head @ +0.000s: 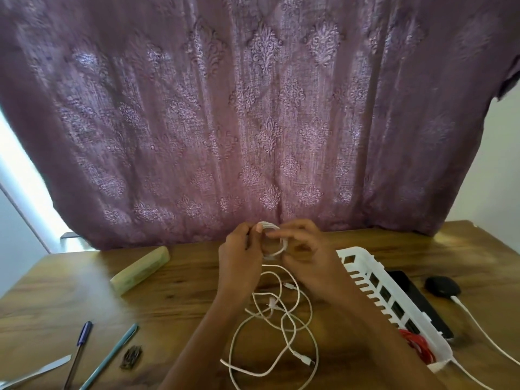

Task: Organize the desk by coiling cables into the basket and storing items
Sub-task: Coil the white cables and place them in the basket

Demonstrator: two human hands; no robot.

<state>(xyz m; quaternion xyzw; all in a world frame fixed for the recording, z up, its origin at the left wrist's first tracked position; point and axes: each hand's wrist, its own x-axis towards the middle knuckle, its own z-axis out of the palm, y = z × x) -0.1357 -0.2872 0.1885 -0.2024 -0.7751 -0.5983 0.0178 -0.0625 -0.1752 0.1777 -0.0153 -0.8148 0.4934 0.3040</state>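
White cable (277,251): one end is wound into a small tight coil, held just above the tabletop (197,294) at mid-depth. The rest drops into loose tangled loops on the wood between the forearms, connector ends lying free toward the near edge. Both forearms reach in from the bottom, hands raised and facing each other across the coil. Left hand (239,257): grip narrow, thumb and curled fingers pinching the coil's left side. Right hand (306,257): fingers curled onto the coil's right side, slightly blurred, so exact finger placement can't be told. White slotted basket (363,258) is just right of the right hand, with a red cable (416,344) in its near end. Black puck (443,285) with a white cord sits beyond the basket. Left side has a green case (140,270) and two pens (80,347). Purple curtain (253,108) hangs behind.
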